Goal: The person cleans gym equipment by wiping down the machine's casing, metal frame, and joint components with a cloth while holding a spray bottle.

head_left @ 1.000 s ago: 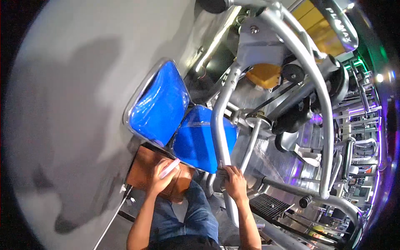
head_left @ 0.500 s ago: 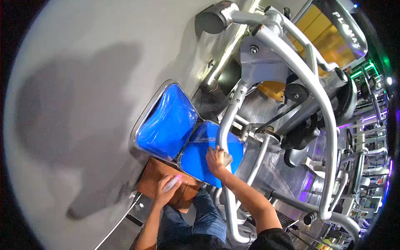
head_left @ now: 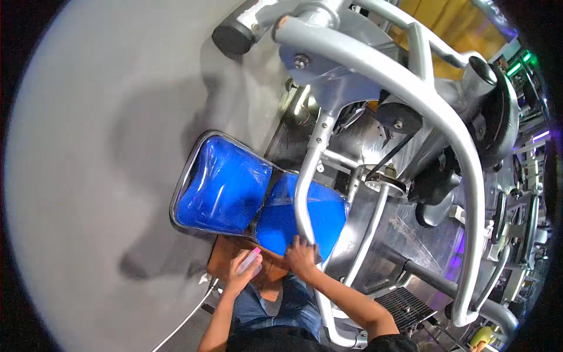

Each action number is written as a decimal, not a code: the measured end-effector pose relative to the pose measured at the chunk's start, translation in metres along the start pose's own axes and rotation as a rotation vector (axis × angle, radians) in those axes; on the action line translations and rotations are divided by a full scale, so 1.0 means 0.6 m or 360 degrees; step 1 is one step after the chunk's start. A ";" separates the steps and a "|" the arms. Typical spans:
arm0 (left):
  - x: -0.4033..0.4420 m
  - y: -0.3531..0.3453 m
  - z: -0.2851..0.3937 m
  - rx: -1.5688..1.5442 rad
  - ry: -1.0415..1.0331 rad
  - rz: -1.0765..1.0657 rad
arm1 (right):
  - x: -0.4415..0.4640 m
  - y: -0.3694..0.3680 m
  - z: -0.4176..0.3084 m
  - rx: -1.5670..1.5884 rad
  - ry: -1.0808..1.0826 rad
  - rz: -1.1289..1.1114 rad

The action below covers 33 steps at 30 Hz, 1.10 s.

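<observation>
Left hand point(head_left: 239, 278): fingers closed round pale bottle point(head_left: 247, 263), just on the person's side of blue chair point(head_left: 227, 186).
Bottle axis: slanted, pink cap end toward the chair's seat.
Right hand point(head_left: 300, 259): fingers bent round dark cloth point(head_left: 318, 254) against silver tube point(head_left: 302, 212), at the chair's seat edge; how tight, I can't tell.
Tube axis: lengthwise from beside the person's legs up across the chair's seat, bending.
Brown box point(head_left: 223, 252): against the chair's near edge, partly behind left hand.
In the way: tube hides a strip of the chair's seat.
Big silver arch point(head_left: 467, 155): past the chair's seat, well apart.
Black pads point(head_left: 435, 183): between chair and arch.
</observation>
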<state>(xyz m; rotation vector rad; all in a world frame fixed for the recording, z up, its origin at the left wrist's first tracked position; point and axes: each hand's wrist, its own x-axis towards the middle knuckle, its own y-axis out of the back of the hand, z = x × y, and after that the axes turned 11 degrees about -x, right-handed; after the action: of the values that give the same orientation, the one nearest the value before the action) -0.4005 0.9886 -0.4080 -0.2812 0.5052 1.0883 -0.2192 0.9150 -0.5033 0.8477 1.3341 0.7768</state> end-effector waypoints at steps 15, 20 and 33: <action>0.063 -0.047 0.156 0.0107 -0.0651 -0.0331 | -0.204 0.049 0.137 0.2065 -0.0900 0.0695; 0.075 -0.053 0.162 0.0132 -0.0504 -0.0430 | -0.178 -0.012 0.132 0.2309 -0.0997 0.0727; 0.195 -0.062 0.122 0.0206 -0.0310 -0.0594 | -0.068 -0.062 0.147 0.2089 -0.1234 0.0125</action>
<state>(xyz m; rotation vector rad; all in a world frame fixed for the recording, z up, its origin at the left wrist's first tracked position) -0.3061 1.0957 -0.4077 -0.1455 0.3299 0.7075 -0.1349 0.8549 -0.5118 1.9611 0.9661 -0.5214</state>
